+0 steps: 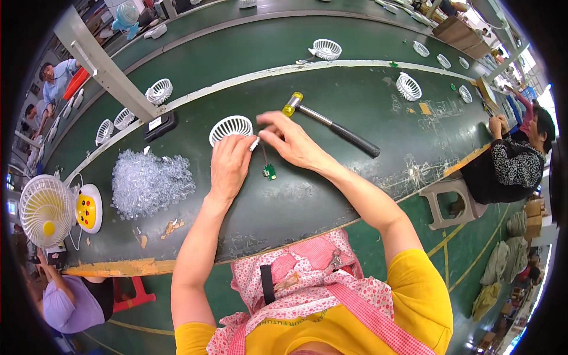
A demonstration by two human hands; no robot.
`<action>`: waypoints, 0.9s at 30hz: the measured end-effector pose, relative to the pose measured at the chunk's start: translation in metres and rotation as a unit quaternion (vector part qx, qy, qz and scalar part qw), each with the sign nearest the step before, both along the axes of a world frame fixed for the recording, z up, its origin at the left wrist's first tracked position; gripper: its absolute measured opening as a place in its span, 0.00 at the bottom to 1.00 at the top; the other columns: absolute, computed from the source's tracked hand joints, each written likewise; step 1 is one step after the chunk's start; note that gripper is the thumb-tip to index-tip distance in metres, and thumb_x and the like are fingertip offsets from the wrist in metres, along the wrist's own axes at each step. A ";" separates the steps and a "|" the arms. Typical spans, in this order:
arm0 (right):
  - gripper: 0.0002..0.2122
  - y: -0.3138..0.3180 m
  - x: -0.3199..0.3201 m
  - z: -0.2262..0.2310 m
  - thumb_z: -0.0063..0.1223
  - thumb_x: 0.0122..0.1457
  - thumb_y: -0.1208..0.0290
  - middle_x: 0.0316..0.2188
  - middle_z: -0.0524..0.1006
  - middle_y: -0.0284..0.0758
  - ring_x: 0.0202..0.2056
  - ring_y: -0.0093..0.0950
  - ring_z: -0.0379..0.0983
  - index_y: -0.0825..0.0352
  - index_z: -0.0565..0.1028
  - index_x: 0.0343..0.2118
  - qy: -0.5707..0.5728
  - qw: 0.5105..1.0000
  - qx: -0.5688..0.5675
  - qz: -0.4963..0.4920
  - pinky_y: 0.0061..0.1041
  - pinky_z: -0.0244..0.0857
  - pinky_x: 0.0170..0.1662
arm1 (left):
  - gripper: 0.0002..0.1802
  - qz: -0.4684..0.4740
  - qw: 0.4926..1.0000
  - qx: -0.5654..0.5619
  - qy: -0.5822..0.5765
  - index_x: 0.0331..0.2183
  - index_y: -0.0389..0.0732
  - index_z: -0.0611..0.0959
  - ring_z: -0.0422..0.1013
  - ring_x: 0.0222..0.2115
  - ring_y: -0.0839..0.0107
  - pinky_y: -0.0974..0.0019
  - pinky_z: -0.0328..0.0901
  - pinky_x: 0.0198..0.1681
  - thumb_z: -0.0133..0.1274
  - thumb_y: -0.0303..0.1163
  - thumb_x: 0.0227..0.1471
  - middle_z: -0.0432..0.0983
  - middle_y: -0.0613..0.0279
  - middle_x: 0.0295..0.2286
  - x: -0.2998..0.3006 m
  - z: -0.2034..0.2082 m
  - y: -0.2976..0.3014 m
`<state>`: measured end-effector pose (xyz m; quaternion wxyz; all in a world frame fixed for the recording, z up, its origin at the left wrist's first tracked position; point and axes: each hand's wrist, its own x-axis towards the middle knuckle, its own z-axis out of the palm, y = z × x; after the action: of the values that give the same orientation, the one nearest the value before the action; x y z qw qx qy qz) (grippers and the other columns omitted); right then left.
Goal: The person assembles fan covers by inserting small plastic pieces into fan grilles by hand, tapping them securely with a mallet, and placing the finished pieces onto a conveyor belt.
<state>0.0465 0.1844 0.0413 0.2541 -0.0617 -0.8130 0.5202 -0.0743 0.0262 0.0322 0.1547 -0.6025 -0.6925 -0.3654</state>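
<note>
A white ribbed fan cage (pixel 232 126) lies on the green work surface in front of me. My left hand (pixel 229 164) is closed on its near edge, fingers pressed together and pointing away. A short white stem (pixel 254 144) sticks out beside those fingertips. From there thin wires run down to a small green circuit board (pixel 270 171) resting on the table. Just right of the cage is my right hand (pixel 289 141), its thumb and forefinger apart and nothing visible between them. Beyond it lies a hammer (pixel 335 124) with a yellow-tipped head and black grip.
Left of my arm is a heap of clear plastic pieces (pixel 149 183), with a black case (pixel 161 126) behind it. A white desk fan (pixel 48 210) stands at the far left. More fan cages (pixel 326 49) sit along the conveyor (pixel 248 44). A person (pixel 513 157) sits at right.
</note>
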 end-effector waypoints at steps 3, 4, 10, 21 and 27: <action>0.12 -0.010 0.010 0.012 0.53 0.65 0.68 0.32 0.79 0.35 0.36 0.22 0.74 0.72 0.77 0.45 -0.122 0.991 -0.042 0.044 0.24 0.69 0.41 | 0.20 0.046 0.998 0.020 0.040 0.42 0.42 0.82 0.70 0.36 0.63 0.60 0.63 0.39 0.60 0.20 0.42 0.75 0.63 0.34 0.000 0.002 -0.004; 0.12 -0.011 0.010 0.015 0.52 0.66 0.68 0.33 0.80 0.35 0.36 0.21 0.74 0.72 0.77 0.44 -0.153 0.984 -0.066 0.055 0.24 0.69 0.41 | 0.20 0.046 0.998 0.021 0.041 0.42 0.42 0.82 0.70 0.36 0.63 0.60 0.63 0.39 0.60 0.20 0.42 0.75 0.63 0.34 0.001 0.002 -0.003; 0.13 -0.018 0.006 0.002 0.47 0.68 0.68 0.36 0.80 0.35 0.40 0.21 0.74 0.73 0.76 0.45 -0.109 0.982 -0.138 0.073 0.23 0.67 0.47 | 0.19 0.096 0.993 -0.002 0.067 0.41 0.41 0.83 0.70 0.36 0.64 0.60 0.63 0.39 0.61 0.21 0.42 0.75 0.64 0.34 0.002 0.004 -0.003; 0.10 -0.025 0.012 0.016 0.51 0.65 0.70 0.31 0.81 0.36 0.32 0.22 0.76 0.73 0.78 0.40 -0.073 0.989 -0.121 0.039 0.23 0.69 0.39 | 0.15 0.085 0.996 0.024 0.026 0.37 0.41 0.82 0.71 0.35 0.63 0.60 0.62 0.39 0.61 0.21 0.43 0.77 0.64 0.32 0.008 0.008 0.001; 0.09 -0.018 0.018 0.037 0.55 0.62 0.72 0.20 0.74 0.31 0.23 0.18 0.65 0.70 0.80 0.41 -0.105 0.994 0.006 -0.041 0.23 0.62 0.30 | 0.11 0.043 0.987 0.087 -0.125 0.32 0.41 0.83 0.69 0.31 0.65 0.62 0.61 0.38 0.65 0.20 0.43 0.75 0.65 0.27 0.010 0.010 -0.003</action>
<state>0.0643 0.1661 0.0788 0.1887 -0.1480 -0.8352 0.4948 -0.0647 0.0229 0.0423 0.1348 -0.5059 -0.6972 -0.4897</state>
